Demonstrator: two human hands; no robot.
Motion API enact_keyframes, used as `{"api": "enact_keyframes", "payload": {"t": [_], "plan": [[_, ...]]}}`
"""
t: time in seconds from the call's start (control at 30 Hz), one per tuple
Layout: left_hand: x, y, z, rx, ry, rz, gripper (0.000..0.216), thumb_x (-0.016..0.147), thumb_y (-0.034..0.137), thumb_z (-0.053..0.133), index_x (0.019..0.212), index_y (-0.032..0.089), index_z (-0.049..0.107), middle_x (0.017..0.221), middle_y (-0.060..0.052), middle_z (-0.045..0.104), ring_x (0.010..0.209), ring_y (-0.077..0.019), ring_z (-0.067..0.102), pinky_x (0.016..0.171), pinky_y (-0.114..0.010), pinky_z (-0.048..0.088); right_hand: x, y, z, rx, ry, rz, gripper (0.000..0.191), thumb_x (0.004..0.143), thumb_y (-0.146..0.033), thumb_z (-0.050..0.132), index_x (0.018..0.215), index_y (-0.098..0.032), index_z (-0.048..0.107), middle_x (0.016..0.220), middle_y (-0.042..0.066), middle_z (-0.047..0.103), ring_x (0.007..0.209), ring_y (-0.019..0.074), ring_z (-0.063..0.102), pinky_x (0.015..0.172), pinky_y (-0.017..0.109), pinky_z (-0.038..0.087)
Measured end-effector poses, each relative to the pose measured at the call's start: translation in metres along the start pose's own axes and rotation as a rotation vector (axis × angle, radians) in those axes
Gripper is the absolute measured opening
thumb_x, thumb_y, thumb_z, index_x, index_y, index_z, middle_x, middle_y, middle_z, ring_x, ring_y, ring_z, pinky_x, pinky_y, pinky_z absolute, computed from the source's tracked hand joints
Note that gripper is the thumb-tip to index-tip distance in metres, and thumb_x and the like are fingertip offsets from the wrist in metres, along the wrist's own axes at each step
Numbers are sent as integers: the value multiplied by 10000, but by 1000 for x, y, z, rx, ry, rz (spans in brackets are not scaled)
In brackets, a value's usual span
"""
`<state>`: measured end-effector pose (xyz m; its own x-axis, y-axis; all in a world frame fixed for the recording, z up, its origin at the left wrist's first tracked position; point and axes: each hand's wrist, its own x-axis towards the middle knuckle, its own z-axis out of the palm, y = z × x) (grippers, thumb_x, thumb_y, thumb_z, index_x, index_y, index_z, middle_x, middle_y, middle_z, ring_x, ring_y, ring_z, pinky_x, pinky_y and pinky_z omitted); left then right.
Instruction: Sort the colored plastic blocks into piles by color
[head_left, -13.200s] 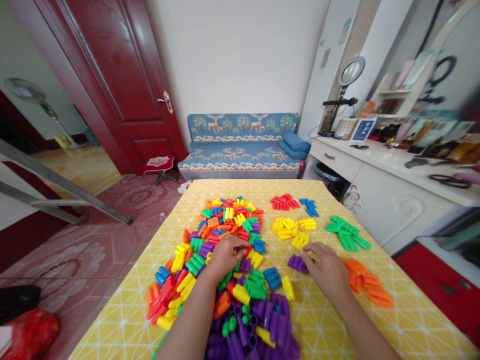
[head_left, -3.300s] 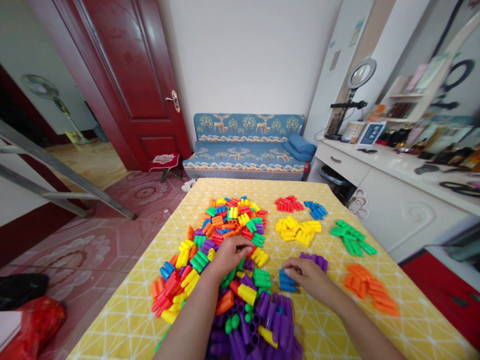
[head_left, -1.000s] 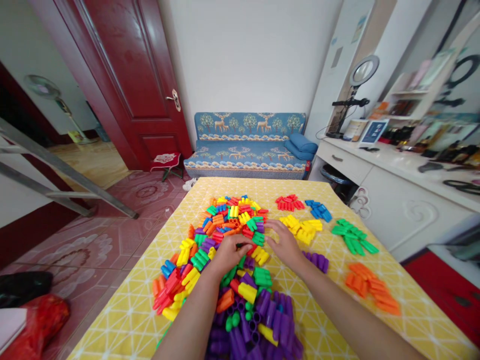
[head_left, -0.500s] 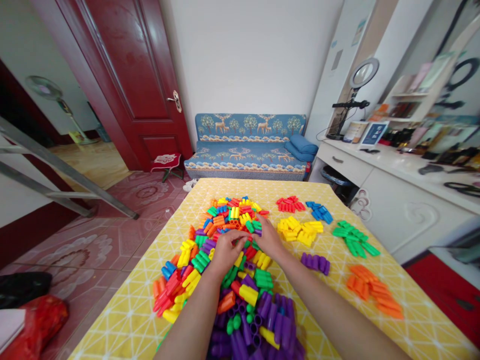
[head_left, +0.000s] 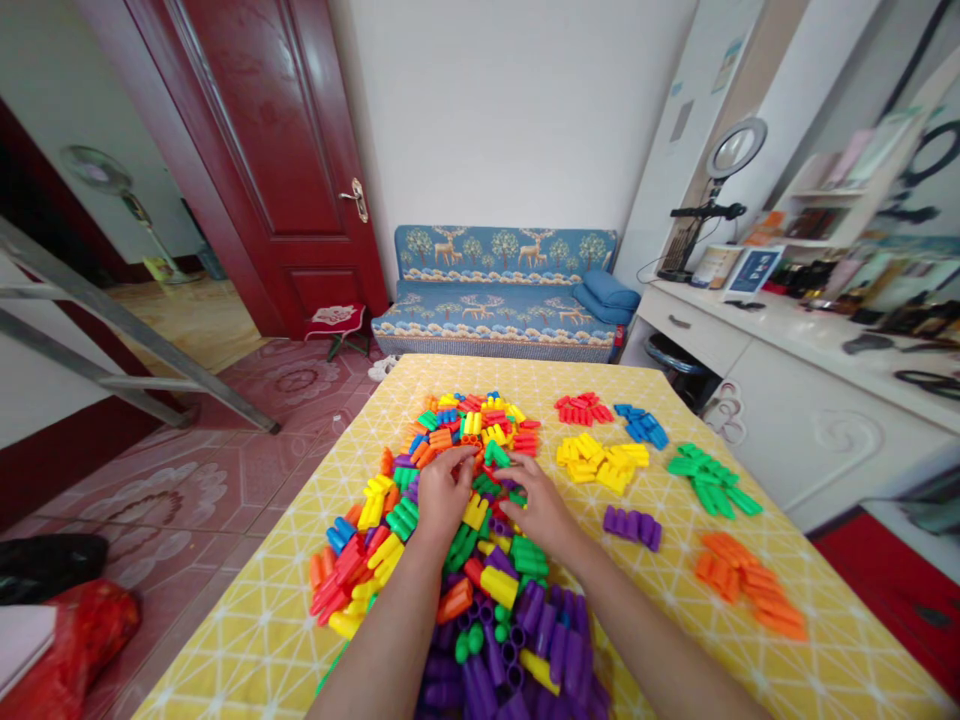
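Note:
A mixed pile of coloured plastic blocks covers the left half of the yellow tablecloth. Both my hands are in the middle of the pile. My left hand lies on it with fingers curled over blocks near an orange one. My right hand is beside it, fingers bent down into the blocks next to a green block. What either hand grips is hidden. A heap of purple blocks lies between my forearms.
Sorted groups lie on the right: red, blue, yellow, green, purple, orange. A white dresser stands to the right, a blue sofa behind, and a red door on the left.
My right hand has come back from beside the yellow group into the mixed pile, close to my left hand. My left hand has shifted slightly farther into the pile.

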<state>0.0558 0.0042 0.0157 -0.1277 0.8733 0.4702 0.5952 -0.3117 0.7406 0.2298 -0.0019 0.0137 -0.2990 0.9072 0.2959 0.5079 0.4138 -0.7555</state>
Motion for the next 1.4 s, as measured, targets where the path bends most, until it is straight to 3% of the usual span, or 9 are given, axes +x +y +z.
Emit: {"api": "enact_keyframes", "payload": {"t": [0.13, 0.27, 0.47, 0.67, 0.83, 0.97, 1.07, 1.27, 1.4], "plan": [[-1, 1, -3, 91, -7, -35, 251, 864, 224, 505, 1006, 218, 712, 953, -40, 747, 796, -187, 679, 729, -286, 509, -9, -3, 1, -227, -28, -96, 389, 674, -39, 610, 993, -242, 700, 1299, 70, 487, 1253, 248, 435, 1073, 436, 352], [-4, 7, -6, 305, -29, -88, 264, 883, 334, 504, 1001, 243, 722, 842, -49, 749, 710, -203, 670, 610, -261, 440, -11, -2, 1, -395, -67, -85, 394, 674, -46, 619, 1019, -216, 707, 1349, 107, 449, 1271, 303, 402, 1073, 459, 347], [-5, 14, -4, 410, -257, -6, 233, 857, 399, 548, 914, 274, 737, 764, -27, 739, 700, -206, 668, 585, -248, 385, -14, -2, 3, -424, -59, -43, 356, 700, -93, 633, 1023, -225, 704, 1286, 121, 489, 1244, 312, 426, 1057, 462, 361], [-6, 16, -1, 324, -292, 35, 200, 853, 307, 550, 837, 240, 738, 742, -30, 734, 684, -178, 655, 585, -233, 379, -14, -10, 6, -315, 16, -57, 285, 724, -101, 615, 968, -218, 704, 1318, 105, 479, 1253, 276, 434, 1070, 449, 347], [-4, 16, -1, -85, -29, -54, 281, 883, 342, 512, 809, 161, 714, 697, -25, 705, 606, -144, 604, 578, -222, 418, -16, -29, 4, -64, 44, -60, 164, 807, -186, 571, 920, -211, 687, 1100, 79, 623, 1074, 218, 561, 968, 390, 430], [-3, 15, -2, -302, 60, -107, 287, 862, 376, 546, 827, 138, 703, 714, -27, 697, 638, -153, 609, 590, -225, 453, -20, -42, 6, 283, -44, 69, 217, 846, -260, 530, 1025, -202, 638, 900, 35, 672, 769, 155, 629, 695, 287, 502], [-5, 17, -3, -317, 33, -75, 275, 862, 364, 547, 802, 144, 700, 702, -20, 683, 629, -146, 595, 591, -224, 445, -22, -45, 11, 389, -17, 138, 269, 770, -236, 608, 1035, -192, 611, 833, 7, 661, 687, 134, 607, 614, 247, 472], [-10, 25, -4, -292, -137, 34, 260, 860, 324, 544, 739, 139, 680, 594, 3, 594, 541, -117, 506, 518, -209, 370, -23, -45, 15, 392, -19, 166, 107, 742, -228, 593, 837, -180, 605, 653, -36, 569, 587, 113, 532, 546, 223, 418], [-10, 27, -5, -278, -185, 61, 311, 880, 335, 516, 674, 138, 641, 561, 16, 531, 526, -105, 453, 511, -212, 325, -20, -32, -2, 400, 71, 156, 182, 763, -277, 571, 913, -181, 611, 739, -11, 613, 654, 130, 568, 613, 240, 451]]}}
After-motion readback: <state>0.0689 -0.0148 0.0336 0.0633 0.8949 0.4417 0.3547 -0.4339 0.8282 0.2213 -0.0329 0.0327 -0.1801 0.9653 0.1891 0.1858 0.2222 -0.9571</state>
